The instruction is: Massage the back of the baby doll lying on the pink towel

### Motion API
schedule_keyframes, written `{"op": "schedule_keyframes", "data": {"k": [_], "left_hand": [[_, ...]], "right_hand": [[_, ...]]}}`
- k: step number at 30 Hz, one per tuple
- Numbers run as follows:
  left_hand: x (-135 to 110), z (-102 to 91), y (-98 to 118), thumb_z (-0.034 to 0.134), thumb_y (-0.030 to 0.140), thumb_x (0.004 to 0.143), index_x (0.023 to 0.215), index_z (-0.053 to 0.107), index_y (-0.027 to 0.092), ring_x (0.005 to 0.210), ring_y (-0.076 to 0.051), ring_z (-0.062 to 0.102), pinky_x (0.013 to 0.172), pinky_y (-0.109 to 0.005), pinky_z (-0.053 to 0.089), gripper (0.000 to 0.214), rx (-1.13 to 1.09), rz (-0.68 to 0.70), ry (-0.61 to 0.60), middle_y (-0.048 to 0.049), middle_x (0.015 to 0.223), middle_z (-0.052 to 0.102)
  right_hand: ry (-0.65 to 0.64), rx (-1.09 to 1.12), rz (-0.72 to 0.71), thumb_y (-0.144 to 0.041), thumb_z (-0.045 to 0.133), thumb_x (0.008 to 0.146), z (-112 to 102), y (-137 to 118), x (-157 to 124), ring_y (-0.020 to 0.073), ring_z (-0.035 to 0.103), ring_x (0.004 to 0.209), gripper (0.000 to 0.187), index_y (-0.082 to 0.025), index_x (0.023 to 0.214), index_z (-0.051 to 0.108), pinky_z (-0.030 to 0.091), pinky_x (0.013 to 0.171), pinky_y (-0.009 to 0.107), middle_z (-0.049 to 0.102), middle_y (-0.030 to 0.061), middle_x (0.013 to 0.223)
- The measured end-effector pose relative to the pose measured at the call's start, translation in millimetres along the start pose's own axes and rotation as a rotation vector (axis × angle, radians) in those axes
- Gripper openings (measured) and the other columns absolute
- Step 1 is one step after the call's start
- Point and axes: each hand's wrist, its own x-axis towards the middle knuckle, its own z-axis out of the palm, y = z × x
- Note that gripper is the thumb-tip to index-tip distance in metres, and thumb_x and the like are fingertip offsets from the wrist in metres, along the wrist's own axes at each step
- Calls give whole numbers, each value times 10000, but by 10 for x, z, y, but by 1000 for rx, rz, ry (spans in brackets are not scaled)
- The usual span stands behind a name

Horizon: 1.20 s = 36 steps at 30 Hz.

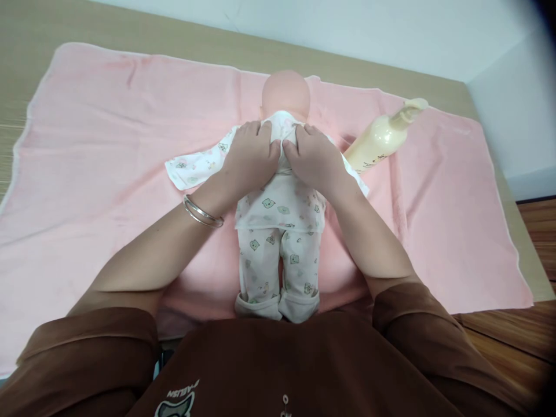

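A baby doll [282, 211] lies lengthwise in front of me, its smooth bald head away from me and no face showing. It wears a white printed top and matching trousers. My left hand [254, 150] rests on the left side of its upper back, fingers laid toward the shoulder. On the right side, my right hand [315, 155] mirrors it. Both thumbs point inward, close together near the doll's midline, with some white cloth between them. The fingertips press on the fabric; neither hand lifts anything. The doll's arms are hidden in the long sleeves.
Under the doll a pink blanket [130, 127] spreads over a light wood table [182, 35], with a few creases. A pale yellow pump bottle [377, 139] lies tilted beside the doll's right-hand sleeve. A white wall [391, 35] rises behind, and brown wood flooring [512, 336] shows at the right.
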Motion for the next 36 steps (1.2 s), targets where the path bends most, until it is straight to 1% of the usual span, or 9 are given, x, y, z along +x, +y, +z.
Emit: {"op": "schedule_keyframes", "data": {"k": [2, 4, 7, 11, 14, 17, 22, 30, 36], "left_hand": [[-48, -81, 120, 346, 262, 1070, 1198, 601, 151, 1219, -450, 613, 1077, -615, 503, 306, 128, 23, -36, -253, 1211, 638], [-65, -120, 172, 364, 231, 1055, 1195, 605, 169, 1197, -434, 615, 1065, -607, 510, 285, 161, 46, -39, -235, 1209, 643], [-10, -83, 95, 442, 269, 1061, 1028, 600, 253, 1141, -382, 632, 1035, -588, 523, 162, 46, 15, -23, -152, 1116, 659], [125, 2, -72, 474, 283, 1063, 899, 567, 242, 1115, -364, 663, 1017, -569, 529, 192, -64, -125, -60, -128, 1040, 678], [154, -9, -65, 480, 307, 1061, 950, 606, 222, 1150, -385, 680, 1065, -555, 526, 187, -81, -179, -54, -137, 1047, 707], [124, -50, 14, 507, 346, 1065, 1042, 656, 205, 1223, -390, 665, 1137, -528, 505, 207, -74, -185, -49, -143, 1100, 719], [103, -37, 53, 520, 344, 1051, 1175, 697, 179, 1281, -405, 636, 1183, -547, 480, 272, -34, -228, -45, -168, 1182, 714], [115, 61, 1, 596, 372, 1021, 1216, 699, 212, 1324, -442, 596, 1206, -584, 443, 272, -65, -308, 6, -175, 1231, 677], [118, 189, -89, 692, 357, 985, 1099, 639, 244, 1313, -446, 588, 1213, -629, 415, 169, -136, -329, 85, -147, 1213, 658]], "right_hand": [[13, 23, 9, -411, 311, 1117, 27, 67, 78, 369, 586, 1377, 429, -116, 1264, 586, 449, 1231, 602, 661, 197, 1318], [17, 17, 1, -425, 304, 1118, 52, 108, 111, 366, 598, 1349, 451, -109, 1285, 579, 450, 1221, 603, 661, 202, 1323], [10, -28, -14, -404, 288, 1120, 64, 78, 53, 387, 582, 1368, 478, -73, 1329, 562, 439, 1224, 606, 643, 231, 1351], [28, -88, -71, -337, 311, 1104, 51, -76, -120, 412, 519, 1457, 481, -22, 1392, 533, 406, 1268, 591, 588, 278, 1451], [40, -103, -78, -303, 293, 1097, 37, -131, -155, 402, 529, 1458, 460, -28, 1339, 571, 412, 1272, 584, 608, 273, 1419], [19, -54, -58, -297, 301, 1089, 11, -68, -63, 385, 581, 1407, 431, -63, 1272, 613, 452, 1242, 569, 654, 237, 1357], [-16, 16, 42, -415, 366, 1075, -25, 71, 92, 370, 687, 1192, 452, -102, 1203, 666, 554, 1089, 543, 731, 202, 1219], [-3, 28, 71, -470, 437, 1045, 18, 136, 143, 387, 688, 1183, 498, -78, 1234, 680, 563, 1047, 557, 722, 207, 1214], [4, -13, 73, -425, 447, 1070, 65, 158, 179, 406, 659, 1294, 459, -53, 1281, 614, 537, 1135, 569, 693, 216, 1292]]}}
